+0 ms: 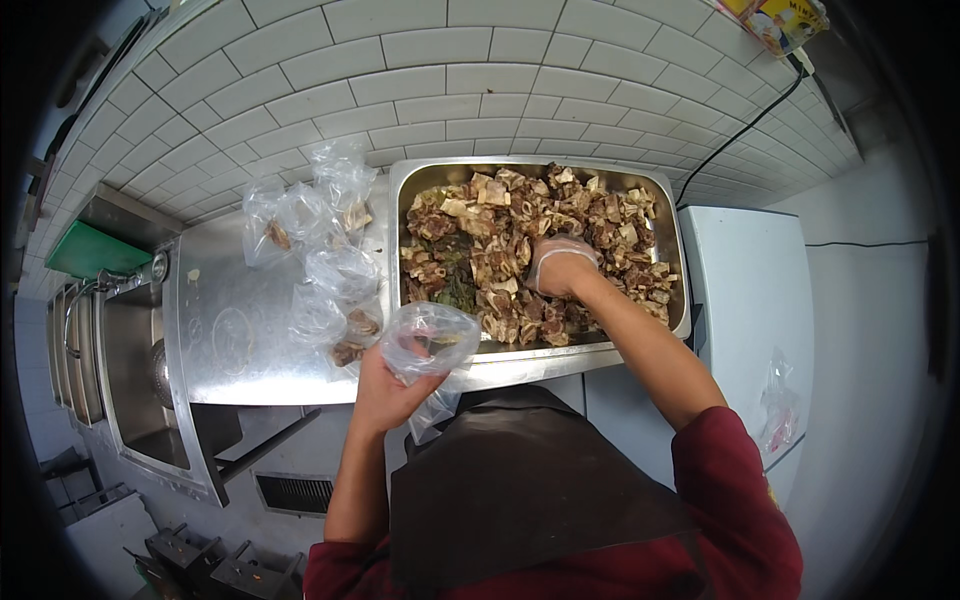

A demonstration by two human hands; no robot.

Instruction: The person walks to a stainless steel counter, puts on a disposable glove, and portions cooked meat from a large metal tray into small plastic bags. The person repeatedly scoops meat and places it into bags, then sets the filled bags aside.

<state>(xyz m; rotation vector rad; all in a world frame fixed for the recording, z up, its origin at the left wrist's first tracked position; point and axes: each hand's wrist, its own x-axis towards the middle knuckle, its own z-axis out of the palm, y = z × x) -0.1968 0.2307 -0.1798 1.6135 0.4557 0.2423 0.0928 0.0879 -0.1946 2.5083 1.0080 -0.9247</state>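
Note:
A large stainless steel tray (pixel 679 300) is full of cooked meat pieces with bone (pixel 495 255), with dark green leaves (pixel 457 281) among them. My right hand (pixel 564 264), in a clear plastic glove, reaches down into the meat near the tray's middle; its fingertips are hidden, so I cannot tell whether they grip a piece. At the tray's front left corner my bare left hand (pixel 397 386) holds a clear plastic bag (pixel 429 337) with its mouth spread open. Several clear bags with meat in them (pixel 341 274) lie on the steel counter left of the tray.
The steel counter (pixel 225 322) runs left to a sink (pixel 139 360) with a tap (pixel 79 300) and a green board (pixel 97 251). A tiled wall (pixel 465 82) stands behind. Right of the tray is a white appliance top (pixel 750 300) with a crumpled plastic bag (pixel 780 405). A black cable (pixel 739 135) hangs on the wall.

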